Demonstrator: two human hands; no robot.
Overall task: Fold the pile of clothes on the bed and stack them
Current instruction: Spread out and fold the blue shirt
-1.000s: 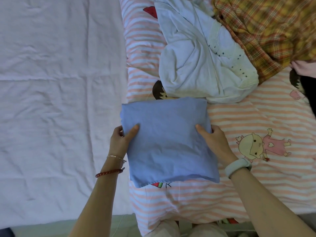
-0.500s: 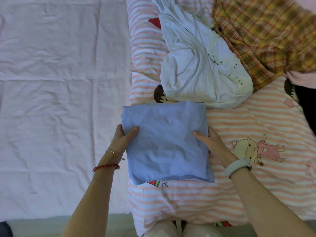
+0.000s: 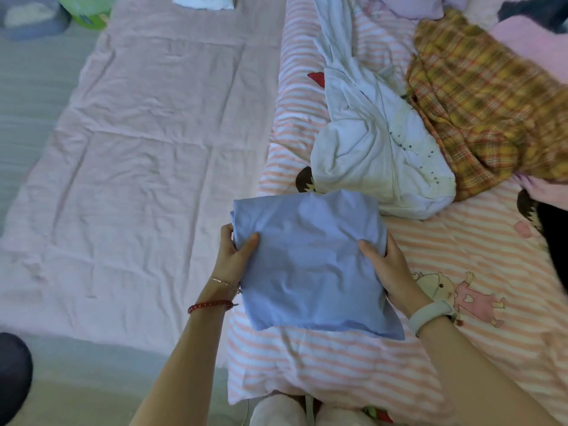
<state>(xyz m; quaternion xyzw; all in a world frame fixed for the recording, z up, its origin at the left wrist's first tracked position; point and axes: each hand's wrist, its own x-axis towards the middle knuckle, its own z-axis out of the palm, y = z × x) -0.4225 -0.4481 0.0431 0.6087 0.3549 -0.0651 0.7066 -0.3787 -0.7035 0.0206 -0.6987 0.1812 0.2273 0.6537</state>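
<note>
A folded blue garment [image 3: 310,259] lies as a rough square on the striped quilt [image 3: 445,247], near the bed's front edge. My left hand [image 3: 233,256] grips its left edge, thumb on top and fingers underneath. My right hand [image 3: 390,265] clasps the right edge the same way. Behind it lies a crumpled white garment [image 3: 368,161]. A yellow plaid shirt [image 3: 479,99] is heaped at the back right, with pink and lilac clothes [image 3: 522,38] beyond it.
A pale pink sheet [image 3: 138,167] covers the left part of the bed. A small folded white item [image 3: 203,1] sits at its far end. A green container [image 3: 89,10] and a grey one [image 3: 30,16] stand on the floor at top left.
Both hands have closed around the blue garment's side edges, and its left side is lifted slightly. The view has tilted up, showing more of the far bed and floor.
</note>
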